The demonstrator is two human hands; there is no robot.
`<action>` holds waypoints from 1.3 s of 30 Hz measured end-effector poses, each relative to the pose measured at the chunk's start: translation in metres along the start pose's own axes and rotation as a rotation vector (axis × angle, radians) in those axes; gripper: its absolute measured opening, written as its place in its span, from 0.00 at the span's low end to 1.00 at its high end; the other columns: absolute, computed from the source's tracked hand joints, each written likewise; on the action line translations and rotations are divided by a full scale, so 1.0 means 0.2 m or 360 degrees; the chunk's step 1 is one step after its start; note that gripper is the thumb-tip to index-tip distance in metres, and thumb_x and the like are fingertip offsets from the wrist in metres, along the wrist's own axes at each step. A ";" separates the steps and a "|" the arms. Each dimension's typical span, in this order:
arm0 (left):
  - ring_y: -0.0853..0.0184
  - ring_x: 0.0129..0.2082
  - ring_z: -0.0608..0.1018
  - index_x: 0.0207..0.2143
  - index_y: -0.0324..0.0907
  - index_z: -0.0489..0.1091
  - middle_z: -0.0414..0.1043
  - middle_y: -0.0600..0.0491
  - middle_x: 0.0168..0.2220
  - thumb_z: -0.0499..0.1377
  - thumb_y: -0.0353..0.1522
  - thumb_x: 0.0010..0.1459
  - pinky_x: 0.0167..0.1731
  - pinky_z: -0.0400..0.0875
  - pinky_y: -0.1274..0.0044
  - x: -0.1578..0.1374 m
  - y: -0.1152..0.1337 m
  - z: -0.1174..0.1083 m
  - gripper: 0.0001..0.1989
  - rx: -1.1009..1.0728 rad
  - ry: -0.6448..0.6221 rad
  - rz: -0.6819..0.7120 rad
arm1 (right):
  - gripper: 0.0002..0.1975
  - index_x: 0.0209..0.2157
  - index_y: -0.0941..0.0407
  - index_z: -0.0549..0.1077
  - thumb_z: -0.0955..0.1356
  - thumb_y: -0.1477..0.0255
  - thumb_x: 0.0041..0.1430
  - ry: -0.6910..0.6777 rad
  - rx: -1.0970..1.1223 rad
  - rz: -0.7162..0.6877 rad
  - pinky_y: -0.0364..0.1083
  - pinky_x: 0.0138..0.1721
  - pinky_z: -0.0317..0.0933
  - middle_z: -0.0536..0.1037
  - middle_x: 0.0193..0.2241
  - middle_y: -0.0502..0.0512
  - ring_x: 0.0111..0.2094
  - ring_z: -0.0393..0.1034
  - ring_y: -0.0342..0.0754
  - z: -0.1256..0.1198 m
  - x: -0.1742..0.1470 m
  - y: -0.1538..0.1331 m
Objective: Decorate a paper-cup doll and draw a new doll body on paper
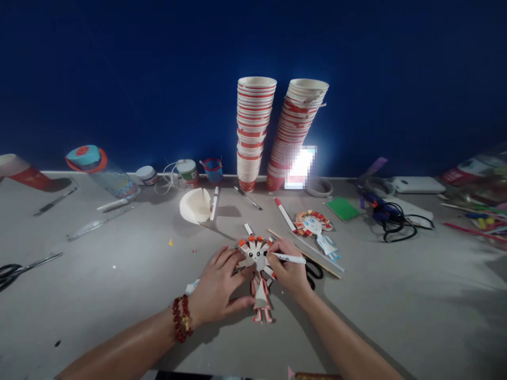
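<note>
A paper-cup doll lies on the table, with a round face, a fringe of red-tipped strips around it, a dress outlined in red and striped legs. Black eyes and a small mouth show on the face. My left hand rests flat over the doll's left edge, fingers stretched out and thumb near the dress. Pinched in my right hand is a white acrylic marker, its dark tip at the face beside the eye on the right. A white marker cap lies just above the doll.
Two tall paper-cup stacks stand by the blue wall, near a glowing phone. A second doll, a red-capped marker, wooden sticks and black-handled scissors lie right. A cut cup and bottle are left.
</note>
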State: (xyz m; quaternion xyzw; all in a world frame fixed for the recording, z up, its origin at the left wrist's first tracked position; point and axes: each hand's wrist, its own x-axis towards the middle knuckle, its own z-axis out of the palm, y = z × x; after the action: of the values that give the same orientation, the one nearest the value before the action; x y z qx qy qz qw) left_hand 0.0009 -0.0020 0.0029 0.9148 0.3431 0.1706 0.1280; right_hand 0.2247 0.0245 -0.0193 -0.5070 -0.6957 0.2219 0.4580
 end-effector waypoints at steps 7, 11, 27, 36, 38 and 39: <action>0.51 0.57 0.65 0.60 0.44 0.65 0.65 0.42 0.54 0.54 0.53 0.61 0.61 0.52 0.53 0.00 0.00 0.00 0.31 0.0001 0.0001 -0.0009 | 0.07 0.23 0.53 0.65 0.63 0.77 0.52 0.0009 -0.0010 -0.0022 0.48 0.34 0.56 0.71 0.21 0.49 0.28 0.65 0.49 0.00 0.00 -0.01; 0.51 0.58 0.64 0.59 0.44 0.65 0.65 0.42 0.55 0.54 0.53 0.62 0.62 0.52 0.53 0.00 0.00 0.00 0.31 0.0008 -0.0006 -0.0013 | 0.07 0.23 0.53 0.66 0.63 0.77 0.52 0.0019 0.0035 -0.0033 0.48 0.33 0.56 0.70 0.21 0.48 0.27 0.64 0.48 0.00 0.00 -0.01; 0.51 0.57 0.64 0.59 0.44 0.66 0.65 0.42 0.54 0.55 0.52 0.61 0.62 0.52 0.54 0.00 0.01 0.00 0.31 0.0000 0.0001 -0.0007 | 0.07 0.23 0.53 0.65 0.63 0.77 0.52 0.0014 0.0044 -0.0048 0.48 0.34 0.55 0.69 0.20 0.48 0.26 0.62 0.47 0.00 0.00 -0.01; 0.51 0.58 0.64 0.59 0.44 0.65 0.65 0.42 0.54 0.55 0.52 0.61 0.62 0.51 0.53 0.00 0.00 0.00 0.31 0.0007 -0.0017 -0.0003 | 0.07 0.23 0.53 0.65 0.63 0.77 0.52 0.0047 0.0048 -0.0035 0.48 0.33 0.56 0.69 0.20 0.48 0.26 0.63 0.48 -0.01 0.00 -0.01; 0.51 0.58 0.64 0.59 0.44 0.65 0.65 0.42 0.54 0.55 0.52 0.61 0.62 0.51 0.53 0.00 0.00 0.00 0.31 0.0009 -0.0008 -0.0004 | 0.07 0.23 0.53 0.65 0.63 0.77 0.52 0.0046 0.0048 -0.0033 0.48 0.34 0.56 0.69 0.20 0.48 0.26 0.63 0.48 -0.01 0.00 -0.01; 0.51 0.58 0.64 0.59 0.44 0.65 0.65 0.42 0.55 0.55 0.52 0.61 0.62 0.51 0.53 0.00 0.00 0.00 0.31 0.0011 -0.0003 -0.0005 | 0.07 0.23 0.53 0.65 0.63 0.77 0.52 0.0044 0.0049 -0.0034 0.48 0.34 0.56 0.69 0.20 0.48 0.26 0.63 0.48 0.00 0.00 -0.01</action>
State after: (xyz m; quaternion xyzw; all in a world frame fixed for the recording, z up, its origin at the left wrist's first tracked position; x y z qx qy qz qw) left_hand 0.0015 -0.0023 0.0022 0.9148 0.3451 0.1684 0.1256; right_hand 0.2247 0.0233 -0.0179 -0.4955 -0.6911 0.2208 0.4776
